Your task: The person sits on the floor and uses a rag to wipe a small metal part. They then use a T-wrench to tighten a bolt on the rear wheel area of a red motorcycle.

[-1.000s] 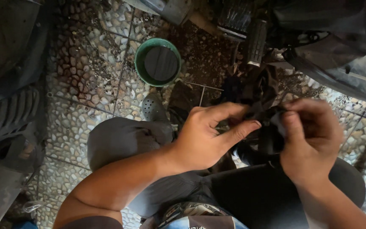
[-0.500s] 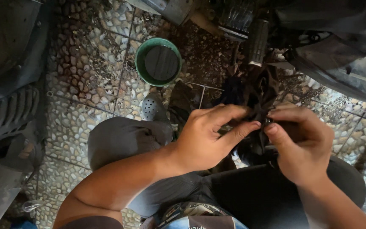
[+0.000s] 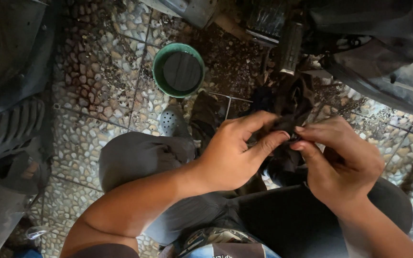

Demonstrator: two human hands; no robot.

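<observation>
Left hand: the left hand (image 3: 233, 153) is seen from the back, raised above the lap, with the thumb stretched toward the right and the fingers curled over a dark rag (image 3: 290, 102); the fingers are closed on the cloth's near fold.
Right hand: the right hand (image 3: 342, 165) is held just beside the left, its thumb and forefinger pinched together on the same rag, close to the left thumb tip; the remaining fingers are folded under the palm.
Dark rag: a black, crumpled piece of cloth is gripped between both hands, its bulk standing up above the fingertips and a further fold hanging below them, in front of the knees. Whether something small is wrapped inside cannot be told.
Legs: grey trousers (image 3: 139, 155) are worn on a bent knee at the left, and a darker trouser leg is seen under the right hand.
Footwear: a grey perforated clog (image 3: 170, 122) is set on the floor just beyond the left knee.
Green bowl: a round green bowl (image 3: 157, 71) with a dark disc lying in it is placed on the floor, well apart from the hands, up and to the left.
Floor: pebble-patterned tiles (image 3: 80, 138) are covered with dark grime near the top centre.
Surroundings: dark machine parts and a ribbed tyre-like shape (image 3: 13, 126) are seen at the left edge; grey bodywork (image 3: 388, 76) is seen at the upper right.
</observation>
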